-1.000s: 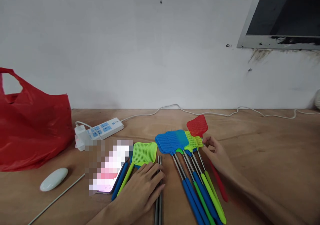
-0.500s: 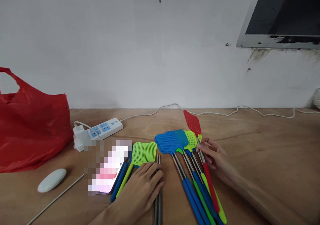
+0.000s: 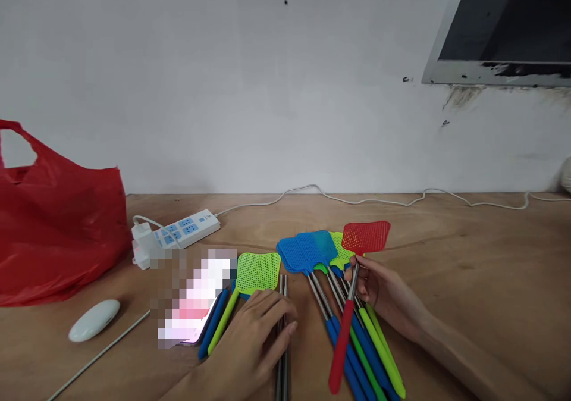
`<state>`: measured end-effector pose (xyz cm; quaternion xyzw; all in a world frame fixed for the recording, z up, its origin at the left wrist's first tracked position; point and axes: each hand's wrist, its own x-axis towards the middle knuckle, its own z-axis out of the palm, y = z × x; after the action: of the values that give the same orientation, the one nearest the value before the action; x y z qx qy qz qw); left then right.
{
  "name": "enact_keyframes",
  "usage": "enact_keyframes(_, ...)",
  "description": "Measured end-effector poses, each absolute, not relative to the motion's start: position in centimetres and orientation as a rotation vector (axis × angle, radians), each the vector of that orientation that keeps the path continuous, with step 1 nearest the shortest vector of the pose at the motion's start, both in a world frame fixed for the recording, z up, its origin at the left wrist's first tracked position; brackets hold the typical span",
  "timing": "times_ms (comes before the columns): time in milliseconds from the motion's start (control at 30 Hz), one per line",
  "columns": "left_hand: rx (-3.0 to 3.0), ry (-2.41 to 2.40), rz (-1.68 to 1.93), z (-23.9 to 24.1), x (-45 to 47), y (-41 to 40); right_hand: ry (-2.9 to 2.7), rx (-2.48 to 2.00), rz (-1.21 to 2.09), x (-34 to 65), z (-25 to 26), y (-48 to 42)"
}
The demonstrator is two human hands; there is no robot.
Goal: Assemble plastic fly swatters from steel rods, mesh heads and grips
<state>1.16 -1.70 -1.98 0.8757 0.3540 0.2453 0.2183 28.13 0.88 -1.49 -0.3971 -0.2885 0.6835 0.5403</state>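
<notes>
My right hand (image 3: 383, 288) pinches the metal shaft of a red fly swatter (image 3: 366, 237) just below its mesh head. Its red grip slants down to the left over a fanned row of other swatters, among them a blue fly swatter (image 3: 294, 253) and a yellow-green fly swatter (image 3: 342, 247). My left hand (image 3: 254, 335) rests palm down with loosely bent fingers, its fingertips over two thin metal rods (image 3: 282, 368). Beside it lies another yellow-green fly swatter (image 3: 259, 271), with a blue handle (image 3: 213, 323) to its left.
A phone with a lit, pixelated screen (image 3: 200, 300) lies left of my left hand. Behind it is a white power strip (image 3: 196, 225) with a plugged-in charger. A red plastic bag (image 3: 62, 228) and a white mouse-shaped object (image 3: 94, 320) are farther left. A white cable (image 3: 379, 202) runs along the wall.
The red fly swatter has turned in my right hand: its head swung right and now shows broadside, while its grip swung left across the other handles. My left hand has barely moved.
</notes>
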Motion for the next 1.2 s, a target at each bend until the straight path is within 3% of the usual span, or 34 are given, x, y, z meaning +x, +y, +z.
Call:
enact_keyframes(267,1.838,0.95,0.815,-2.0,1.7,-2.5,-0.755,-0.723,1.827,27.7,-1.0,0.0)
enact_keyframes(567,2.239,1.118,0.758,-2.5,1.8,-2.5,-1.017,-0.602,1.919,26.9,-1.5,-1.1)
enact_keyframes(1200,2.488,1.09,0.579,-2.0,1.4,-2.3,-1.284,-0.835,1.863,26.0,-1.6,-1.5)
